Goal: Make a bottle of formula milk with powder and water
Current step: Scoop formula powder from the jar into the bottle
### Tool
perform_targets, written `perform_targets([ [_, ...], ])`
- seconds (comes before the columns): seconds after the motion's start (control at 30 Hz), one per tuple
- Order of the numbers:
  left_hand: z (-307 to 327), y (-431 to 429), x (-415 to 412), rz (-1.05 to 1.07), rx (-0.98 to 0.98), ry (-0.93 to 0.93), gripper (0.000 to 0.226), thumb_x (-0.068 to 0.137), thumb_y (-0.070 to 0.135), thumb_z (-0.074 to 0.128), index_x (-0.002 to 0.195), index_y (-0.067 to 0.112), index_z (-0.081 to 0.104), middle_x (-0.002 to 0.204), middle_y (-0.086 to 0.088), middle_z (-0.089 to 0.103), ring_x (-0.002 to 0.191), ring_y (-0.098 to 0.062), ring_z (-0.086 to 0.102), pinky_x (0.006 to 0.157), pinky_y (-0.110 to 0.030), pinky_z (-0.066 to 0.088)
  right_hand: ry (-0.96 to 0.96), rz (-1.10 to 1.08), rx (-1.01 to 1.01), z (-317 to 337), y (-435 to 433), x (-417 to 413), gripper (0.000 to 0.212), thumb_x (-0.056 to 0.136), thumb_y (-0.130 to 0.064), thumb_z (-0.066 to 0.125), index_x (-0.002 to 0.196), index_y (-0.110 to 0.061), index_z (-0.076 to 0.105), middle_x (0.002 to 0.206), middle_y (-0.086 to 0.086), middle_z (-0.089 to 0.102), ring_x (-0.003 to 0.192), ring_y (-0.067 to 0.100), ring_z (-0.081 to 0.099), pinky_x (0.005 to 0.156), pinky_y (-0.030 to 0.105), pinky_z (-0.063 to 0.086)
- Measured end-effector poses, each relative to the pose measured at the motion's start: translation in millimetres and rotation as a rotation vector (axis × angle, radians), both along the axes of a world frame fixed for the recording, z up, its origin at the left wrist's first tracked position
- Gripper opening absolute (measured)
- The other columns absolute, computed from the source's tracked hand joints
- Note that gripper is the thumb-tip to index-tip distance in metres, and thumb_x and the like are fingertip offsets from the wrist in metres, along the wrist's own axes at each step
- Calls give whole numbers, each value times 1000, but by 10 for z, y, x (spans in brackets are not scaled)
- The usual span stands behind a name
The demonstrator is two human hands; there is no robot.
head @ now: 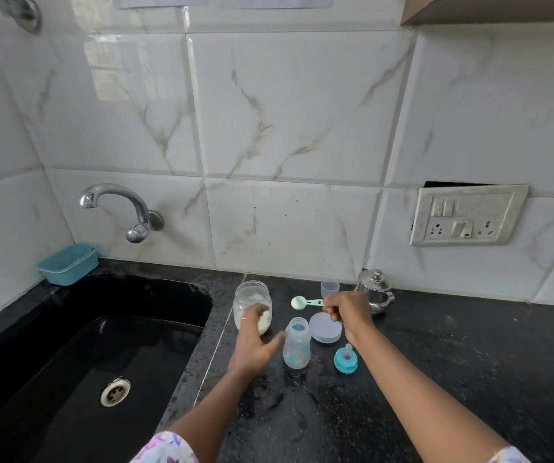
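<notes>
— Where is the feeding bottle (pixel 296 344) found?
— It is stood uncapped on the black counter (pixel 452 362). A loaded scoop (pixel 305 302) is pinched by the right hand (pixel 347 310) just behind it and is not yet tipped in.
— And the left hand (pixel 252 345)?
— It is spread loosely between the bottle and the powder jar (pixel 252 297) at the bottle's left. Nothing is seen gripped.
— What is left?
— Powder is judged still to be added, and water cannot be made out. The teat ring (pixel 345 359), right of the bottle, is yet to be screwed on.
</notes>
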State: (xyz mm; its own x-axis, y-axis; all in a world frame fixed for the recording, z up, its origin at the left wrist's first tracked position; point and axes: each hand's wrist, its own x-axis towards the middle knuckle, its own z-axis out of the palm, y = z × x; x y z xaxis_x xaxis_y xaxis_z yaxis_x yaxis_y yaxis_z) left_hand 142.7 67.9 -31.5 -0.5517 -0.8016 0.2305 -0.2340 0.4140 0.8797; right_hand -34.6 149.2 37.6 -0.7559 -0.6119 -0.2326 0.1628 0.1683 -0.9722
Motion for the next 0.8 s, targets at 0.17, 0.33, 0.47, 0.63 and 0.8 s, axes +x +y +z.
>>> perform_targets([
  [0.17,-125,61,-228,-103,161,-100,104,53,40,89,137,18,30,133,6,42,126,-10,39,106,-27,34,80,-16,56,-28,169,-4,9,75,7,59,72,13,64,54,15,55,40,15,38,44,24,33],
  [0.33,-166,21,-339,-140,203,-144,92,61,22,87,136,17,34,131,4,48,122,-14,46,101,-27,40,126,-6,92,-29,202,38,14,72,8,57,75,21,62,58,18,55,40,16,39,45,26,33],
  [0.47,-196,4,-381,-142,202,-164,70,65,20,83,124,19,47,121,2,59,110,-17,55,96,-35,48,207,28,125,-39,176,76,12,70,8,56,71,18,63,58,21,56,39,18,42,45,25,35],
  [0.63,-216,15,-388,-127,205,-153,61,67,21,82,120,20,52,114,4,61,103,-15,57,91,-30,49,495,148,220,-34,147,119,26,75,1,51,57,-12,65,55,6,60,47,17,51,50,27,41],
  [0.8,-218,15,-380,-135,206,-161,60,67,21,82,119,21,52,113,4,61,104,-15,57,92,-32,49,1025,335,262,-60,179,194,20,89,-9,53,90,-8,73,86,8,70,77,22,61,66,26,41],
])
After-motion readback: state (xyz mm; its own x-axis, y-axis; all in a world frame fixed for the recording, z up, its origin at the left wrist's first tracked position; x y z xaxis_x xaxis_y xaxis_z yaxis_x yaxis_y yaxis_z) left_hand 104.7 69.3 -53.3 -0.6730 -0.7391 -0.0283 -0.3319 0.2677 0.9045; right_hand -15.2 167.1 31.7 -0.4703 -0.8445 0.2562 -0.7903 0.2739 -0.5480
